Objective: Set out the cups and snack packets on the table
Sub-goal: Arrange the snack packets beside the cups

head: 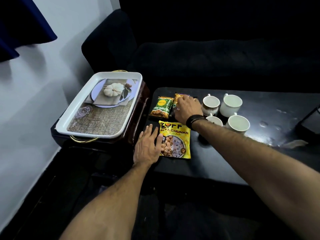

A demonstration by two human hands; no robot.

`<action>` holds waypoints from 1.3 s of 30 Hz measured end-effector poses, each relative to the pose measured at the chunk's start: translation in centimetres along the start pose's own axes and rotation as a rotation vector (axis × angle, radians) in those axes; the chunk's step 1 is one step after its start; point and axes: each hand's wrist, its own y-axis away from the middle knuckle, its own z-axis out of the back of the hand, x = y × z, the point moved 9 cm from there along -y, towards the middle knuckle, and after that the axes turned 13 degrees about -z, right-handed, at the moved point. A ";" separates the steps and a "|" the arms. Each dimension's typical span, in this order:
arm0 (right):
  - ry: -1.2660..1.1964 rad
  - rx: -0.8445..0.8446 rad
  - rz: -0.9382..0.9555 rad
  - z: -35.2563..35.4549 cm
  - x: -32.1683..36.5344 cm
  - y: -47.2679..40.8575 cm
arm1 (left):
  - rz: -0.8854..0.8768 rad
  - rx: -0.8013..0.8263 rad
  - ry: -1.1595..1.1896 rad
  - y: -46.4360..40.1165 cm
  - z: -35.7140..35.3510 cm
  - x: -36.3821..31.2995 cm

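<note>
Glossy black tabletop (216, 163), slick-looking, with four white cups (232, 103) crowded at about three o'clock of the packets. Main risk, as a judgement: right forearm reaching across just over the near cups, wristband (194, 121) almost against one rim; a careless pull back toward five o'clock could clip a handle and tip or shove a cup into its neighbour. Second risk: foil packets sliding on the shiny surface if pushed rather than lifted, ending up crooked or overlapping.

Right hand (187, 108) draped over the orange packet (180, 98) at twelve o'clock of the group, fingers curled onto it; whether actually pinched or merely resting, cannot tell. Green packet (161, 108) just beside it at nine o'clock, untouched. Left hand (148, 146) flat and spread, palm down, fingertips touching the left edge of the yellow packet (175, 142) at six o'clock of the group, clamped on nothing. Tray (69, 125) bare, well off at ten o'clock on a side stand.
</note>
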 end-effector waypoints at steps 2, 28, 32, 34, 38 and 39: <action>0.010 0.082 -0.050 -1.8 -0.7 0.7 | -0.002 -0.001 0.002 0.0 0.0 0.0; 0.187 0.320 0.317 -5.8 6.9 -0.4 | -0.006 0.008 -0.017 -0.1 0.3 -0.4; 0.126 0.217 0.284 -4.9 5.3 -0.3 | -0.002 0.009 -0.014 -0.1 0.1 -0.2; 0.112 0.193 0.196 -4.9 4.3 -0.3 | -0.003 0.008 -0.013 -0.1 0.1 -0.2; 0.094 0.327 0.094 -5.8 2.8 -0.1 | 0.000 0.005 -0.008 0.0 0.0 -0.1; 0.092 0.334 0.089 -5.8 2.7 -0.2 | 0.003 0.005 -0.007 0.0 0.0 -0.1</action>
